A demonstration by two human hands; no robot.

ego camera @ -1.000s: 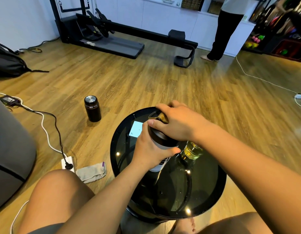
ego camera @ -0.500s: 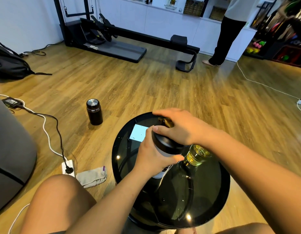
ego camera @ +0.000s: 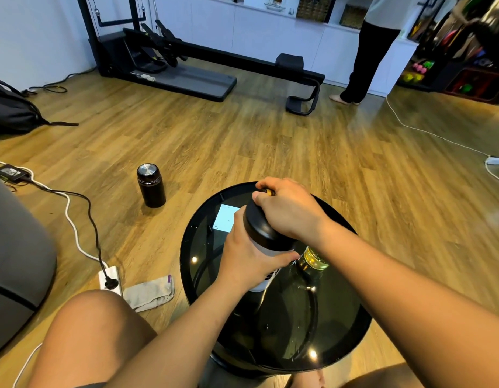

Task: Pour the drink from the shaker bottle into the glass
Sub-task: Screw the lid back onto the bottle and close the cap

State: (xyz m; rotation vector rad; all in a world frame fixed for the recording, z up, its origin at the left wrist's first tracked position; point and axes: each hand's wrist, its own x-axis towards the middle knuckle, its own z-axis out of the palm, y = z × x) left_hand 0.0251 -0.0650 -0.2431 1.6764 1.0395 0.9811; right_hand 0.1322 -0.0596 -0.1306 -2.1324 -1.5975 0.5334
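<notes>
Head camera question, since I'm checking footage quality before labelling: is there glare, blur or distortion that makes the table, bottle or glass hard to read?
Head view: small bright glints on the dark glossy table; the glass is half hidden beneath the right hand; the shaker bottle in the left hand stays sharp; wide-angle bending and smear at the right edge.

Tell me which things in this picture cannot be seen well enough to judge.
All in the head view:
- The shaker bottle: its label is mostly hidden by the left hand.
- Its lid top and spout are covered by the right hand, so open or closed cannot be told.
- The glass: only its yellowish rim shows under the right forearm.
- The drink level in the bottle: hidden.
</notes>
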